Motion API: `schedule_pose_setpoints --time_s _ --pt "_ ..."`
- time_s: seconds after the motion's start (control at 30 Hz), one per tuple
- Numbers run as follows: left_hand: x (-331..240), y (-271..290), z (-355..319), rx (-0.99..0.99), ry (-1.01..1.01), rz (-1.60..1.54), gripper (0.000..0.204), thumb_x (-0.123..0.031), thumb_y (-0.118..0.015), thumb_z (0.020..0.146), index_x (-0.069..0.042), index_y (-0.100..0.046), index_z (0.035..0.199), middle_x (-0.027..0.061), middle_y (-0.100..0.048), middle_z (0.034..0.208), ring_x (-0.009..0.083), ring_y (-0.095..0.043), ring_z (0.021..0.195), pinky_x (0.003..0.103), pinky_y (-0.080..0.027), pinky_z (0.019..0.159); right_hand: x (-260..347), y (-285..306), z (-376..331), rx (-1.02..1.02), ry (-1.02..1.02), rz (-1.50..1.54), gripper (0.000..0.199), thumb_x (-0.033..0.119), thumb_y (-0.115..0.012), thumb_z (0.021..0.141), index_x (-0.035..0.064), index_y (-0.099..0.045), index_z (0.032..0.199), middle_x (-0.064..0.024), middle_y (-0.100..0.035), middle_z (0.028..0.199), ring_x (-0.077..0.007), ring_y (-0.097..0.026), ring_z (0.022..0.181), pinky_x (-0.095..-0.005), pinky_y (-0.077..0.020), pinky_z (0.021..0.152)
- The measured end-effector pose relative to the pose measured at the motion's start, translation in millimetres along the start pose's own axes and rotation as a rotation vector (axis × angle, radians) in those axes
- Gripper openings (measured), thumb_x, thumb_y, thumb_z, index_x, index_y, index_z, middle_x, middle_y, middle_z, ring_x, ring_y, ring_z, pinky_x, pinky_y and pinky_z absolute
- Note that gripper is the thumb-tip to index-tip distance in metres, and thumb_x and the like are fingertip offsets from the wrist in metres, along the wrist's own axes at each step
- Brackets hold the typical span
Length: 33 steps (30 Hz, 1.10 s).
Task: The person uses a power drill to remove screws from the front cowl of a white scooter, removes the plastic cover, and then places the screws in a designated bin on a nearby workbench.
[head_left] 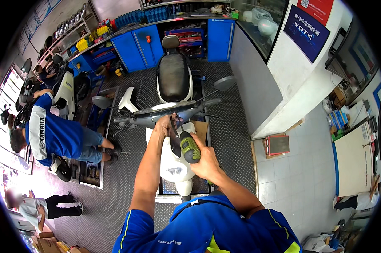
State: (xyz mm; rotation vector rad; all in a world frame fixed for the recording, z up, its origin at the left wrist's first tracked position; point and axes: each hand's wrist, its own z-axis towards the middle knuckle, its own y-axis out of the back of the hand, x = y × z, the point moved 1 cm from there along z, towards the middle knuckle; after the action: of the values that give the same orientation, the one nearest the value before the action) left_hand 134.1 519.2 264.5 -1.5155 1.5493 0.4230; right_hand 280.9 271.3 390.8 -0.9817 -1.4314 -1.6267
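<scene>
Green power driver (191,148) wrapped firmly in your right hand (208,163) — keep it square; your left hand (165,123) half-curls by the handlebar (146,119), its hold unclear.

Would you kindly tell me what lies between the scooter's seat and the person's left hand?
In the head view, the handlebars lie between the seat and the left hand.

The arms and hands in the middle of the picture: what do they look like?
They are a person's, with no cables in sight. The left sleeve and right sleeve are short and blue, each with a thin yellow-green stripe. Below them the forearms are bare. The left hand and right hand wear no gloves; no watch shows.
</scene>
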Motion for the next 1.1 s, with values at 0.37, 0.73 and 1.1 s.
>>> schedule_pose_setpoints --time_s 0.37,0.73,1.1 --pt "4 15 17 -0.042 0.046 0.075 0.036 -0.028 -0.056 0.106 0.001 -0.069 0.089 0.0108 -0.071 0.079 0.0138 -0.045 0.055 0.031 -0.039 0.054 -26 2 -11 -0.057 0.130 0.072 0.083 0.005 -0.075 0.075 0.0011 -0.044 0.151 -0.0315 -0.070 0.114 -0.0445 -0.070 0.106 -0.0433 -0.0562 0.093" --pt "-3 6 32 -0.060 0.048 0.176 0.044 -0.034 -0.056 0.107 0.003 -0.069 0.086 0.0137 -0.071 0.081 0.0156 -0.043 0.054 0.031 -0.039 0.053 -31 16 0 -0.037 0.114 0.083 0.077 -0.005 -0.068 0.075 0.0007 -0.046 0.149 -0.0280 -0.069 0.121 -0.0395 -0.070 0.110 -0.0391 -0.0582 0.091" --pt "-8 -9 16 -0.134 0.088 0.107 0.013 -0.015 -0.062 0.099 -0.003 -0.067 0.100 0.0128 -0.073 0.086 0.0181 -0.054 0.058 0.031 -0.047 0.056 -36 20 -8 -0.008 0.161 0.115 0.086 -0.002 -0.073 0.072 0.0026 -0.043 0.153 -0.0324 -0.070 0.110 -0.0447 -0.072 0.100 -0.0439 -0.0567 0.087"
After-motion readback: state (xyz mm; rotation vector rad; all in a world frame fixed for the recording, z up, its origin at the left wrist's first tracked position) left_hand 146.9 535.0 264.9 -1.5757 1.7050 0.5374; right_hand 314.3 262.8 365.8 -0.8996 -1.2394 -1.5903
